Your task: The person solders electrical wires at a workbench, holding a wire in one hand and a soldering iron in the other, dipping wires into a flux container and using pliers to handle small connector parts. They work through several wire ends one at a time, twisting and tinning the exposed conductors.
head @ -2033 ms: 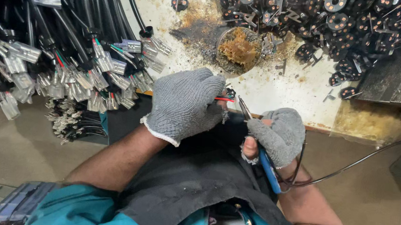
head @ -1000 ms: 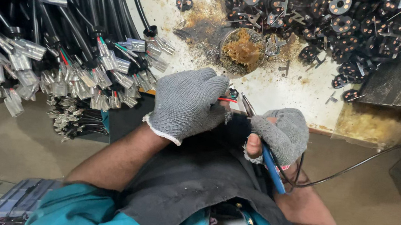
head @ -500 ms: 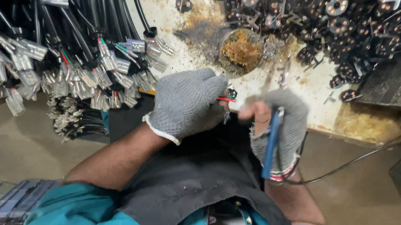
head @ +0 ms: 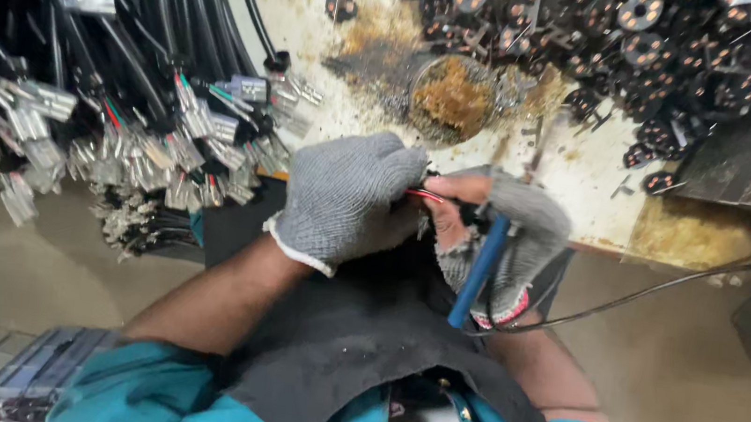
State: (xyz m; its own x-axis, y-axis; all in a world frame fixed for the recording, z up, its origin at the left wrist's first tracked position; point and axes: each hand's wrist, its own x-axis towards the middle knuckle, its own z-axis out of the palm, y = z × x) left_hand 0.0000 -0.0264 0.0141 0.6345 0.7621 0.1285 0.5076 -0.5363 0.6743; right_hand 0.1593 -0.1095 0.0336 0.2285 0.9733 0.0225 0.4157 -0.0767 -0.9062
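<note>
Head view, near to far; landmark is the dark cloth (head: pixel 350 350) spread over the lap.

Nearest the camera: teal sleeves, with the cloth lying between both forearms.

Right hand (head: pixel 504 244), in a grey knit glove with the fingertips cut off, sits just above the cloth's far right corner. Its fingers are wrapped tight around a blue-handled tool (head: pixel 478 275). The tool's long axis runs steeply, slightly tilted: the handle end points down toward the body, the working end points up and away, toward the bench. The tip is hidden behind the fingers. A black cord (head: pixel 649 294) leaves the hand and trails off to the right of the cloth.

Left hand (head: pixel 349 199), in a full grey knit glove, sits above the cloth's far edge, just beside the right hand. Its fingers are curled together, pinching a thin red wire (head: pixel 424 195). The wire lies roughly level, pointing right to the bare thumb and fingertip of the right hand.

Beyond the cloth, on the stained bench (head: pixel 586 183): a round tin of brown paste (head: pixel 450 97) straight ahead. A heap of black round parts (head: pixel 621 41) lies far right. Black cables with grey connectors (head: pixel 147 147) lie far left.
</note>
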